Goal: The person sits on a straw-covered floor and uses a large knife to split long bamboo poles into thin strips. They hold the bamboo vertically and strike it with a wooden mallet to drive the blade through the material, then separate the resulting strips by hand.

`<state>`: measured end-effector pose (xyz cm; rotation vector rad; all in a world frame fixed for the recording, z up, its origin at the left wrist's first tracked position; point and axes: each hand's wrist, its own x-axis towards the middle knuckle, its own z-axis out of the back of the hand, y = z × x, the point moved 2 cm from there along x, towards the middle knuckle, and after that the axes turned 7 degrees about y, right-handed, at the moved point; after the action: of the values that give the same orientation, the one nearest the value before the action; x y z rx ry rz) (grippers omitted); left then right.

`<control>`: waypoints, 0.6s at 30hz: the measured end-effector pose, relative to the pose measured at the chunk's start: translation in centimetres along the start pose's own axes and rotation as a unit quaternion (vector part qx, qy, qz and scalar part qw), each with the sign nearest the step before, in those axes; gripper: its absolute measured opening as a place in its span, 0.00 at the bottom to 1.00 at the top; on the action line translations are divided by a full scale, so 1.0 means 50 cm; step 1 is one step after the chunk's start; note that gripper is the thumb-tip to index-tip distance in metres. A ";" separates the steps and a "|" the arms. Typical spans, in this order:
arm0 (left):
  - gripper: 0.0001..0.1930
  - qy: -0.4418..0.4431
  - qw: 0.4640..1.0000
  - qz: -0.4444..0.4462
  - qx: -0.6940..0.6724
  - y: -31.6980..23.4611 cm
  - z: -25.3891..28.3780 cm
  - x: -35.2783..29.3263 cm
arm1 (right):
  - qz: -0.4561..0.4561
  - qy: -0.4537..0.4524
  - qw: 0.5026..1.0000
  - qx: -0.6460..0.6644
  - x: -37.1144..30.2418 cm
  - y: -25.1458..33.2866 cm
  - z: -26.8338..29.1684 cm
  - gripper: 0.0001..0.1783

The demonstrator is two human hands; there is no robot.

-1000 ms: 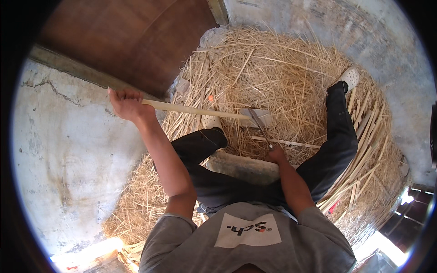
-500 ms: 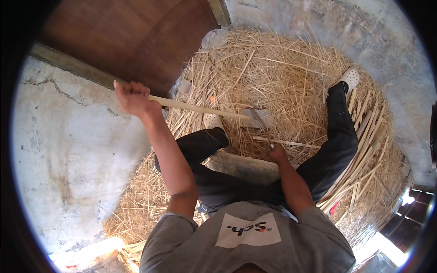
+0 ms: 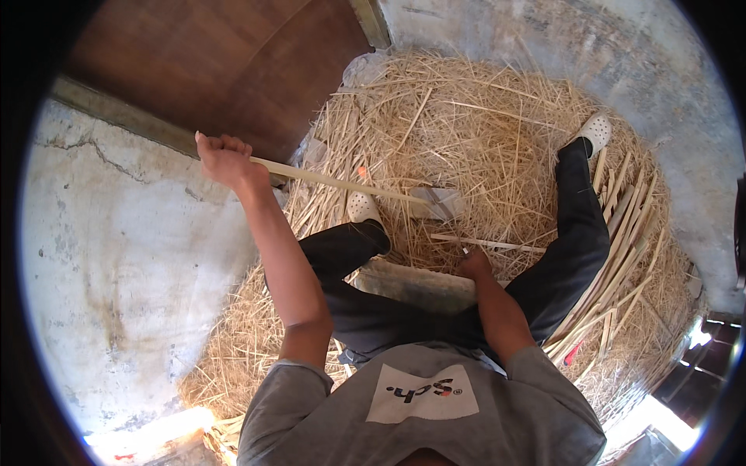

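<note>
My left hand [image 3: 226,161], raised beside the wall, is closed round one end of a long pale bamboo strip [image 3: 334,182]. The strip slants down to the right, and its far end reaches a small greyish flat piece [image 3: 454,203] between my feet. My right hand [image 3: 475,265], low in front of my seat, is closed round the handle of a knife. Its narrow dark blade [image 3: 443,205] points away from me and crosses the strip's end at the flat piece. Whether the blade touches the strip cannot be made out.
Shavings [image 3: 497,147] cover the floor in a thick heap. A bundle of strips [image 3: 614,256] lies beside my right leg. I sit astride a pale block [image 3: 416,283]. Stained walls [image 3: 140,256] stand left and right, with a brown door panel [image 3: 210,62] at the upper left.
My left forearm has shifted slightly left, and the strip has turned or shifted a little in its grip. My right hand stays almost where it was.
</note>
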<state>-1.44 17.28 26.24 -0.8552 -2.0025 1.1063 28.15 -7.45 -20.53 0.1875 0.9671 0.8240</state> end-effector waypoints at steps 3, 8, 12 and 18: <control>0.19 -0.011 1.000 -0.017 -0.007 0.013 0.012 0.022 | -0.001 -0.035 0.998 0.058 0.019 0.001 -0.008 0.19; 0.19 -0.022 1.000 -0.016 -0.002 0.032 0.019 0.042 | -0.004 0.045 0.999 -0.006 0.066 -0.036 -0.041 0.19; 0.19 -0.037 0.999 0.005 0.020 0.020 0.004 0.037 | -0.011 0.002 1.000 -0.009 0.035 -0.031 -0.036 0.18; 0.20 0.014 0.999 0.029 -0.037 0.019 0.014 0.068 | 0.155 0.164 0.966 -0.125 0.066 -0.013 -0.023 0.18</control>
<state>-3.68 20.09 25.97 -0.9675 -2.0166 1.0528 28.55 -5.86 -23.65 -0.0188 1.1482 1.2861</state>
